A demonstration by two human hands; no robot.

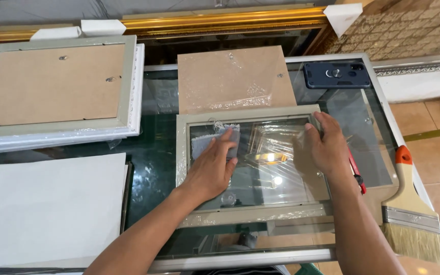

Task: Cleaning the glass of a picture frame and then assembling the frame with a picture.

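A grey-green picture frame (pixel 182 153) with a glass pane lies face down on a glass-topped counter, still partly in clear plastic wrap. My left hand (pixel 212 168) presses a small grey cloth (pixel 204 140) flat against the glass near the frame's upper left. My right hand (pixel 324 147) rests on the frame's right side, fingers curled over its upper right corner. A brown backing board (pixel 232 76) lies just beyond the frame.
A second frame with its backing board (pixel 52 84) lies at the far left on a white frame. White sheets (pixel 47 203) sit at the near left. A wide paintbrush (pixel 411 209), a red-handled tool (pixel 355 170) and a dark phone (pixel 337 75) lie on the right.
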